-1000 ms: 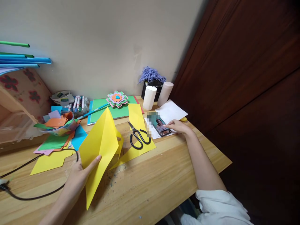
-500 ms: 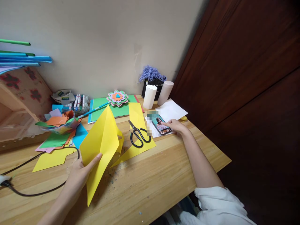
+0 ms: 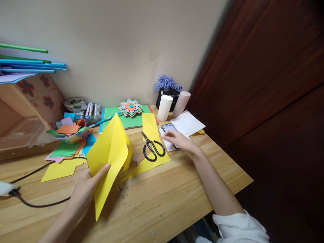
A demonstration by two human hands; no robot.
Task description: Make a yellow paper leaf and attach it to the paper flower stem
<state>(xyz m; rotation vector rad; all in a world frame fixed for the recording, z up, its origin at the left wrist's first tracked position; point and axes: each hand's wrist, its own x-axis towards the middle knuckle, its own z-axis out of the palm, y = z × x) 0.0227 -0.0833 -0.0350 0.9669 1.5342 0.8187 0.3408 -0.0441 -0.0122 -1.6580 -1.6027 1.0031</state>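
Observation:
My left hand (image 3: 87, 182) pinches a creased yellow sheet of paper (image 3: 107, 148), thumb on its near face and the other fingers hidden behind. The sheet is held up at a slant above the table. Over a smartphone (image 3: 167, 127) hovers my right hand (image 3: 182, 141), empty, its fingers bent and slightly apart. The hand covers much of the phone, whose screen is lit. Black-handled scissors (image 3: 153, 148) lie between the two hands, on yellow paper pieces (image 3: 149, 165), their blades pointing away from me.
A layered paper flower (image 3: 130, 108) with a blue stem lies on green sheets (image 3: 139, 122). At the left is a bowl of paper scraps (image 3: 73, 136) near markers (image 3: 91, 109) and a black cable (image 3: 40, 206). White cylinders (image 3: 165, 108) and purple yarn (image 3: 167, 83) stand by the wall.
My right hand has lifted its pointing finger off the phone and drawn over it with bent fingers. The phone's picture has given way to a pale screen. The view has shifted slightly.

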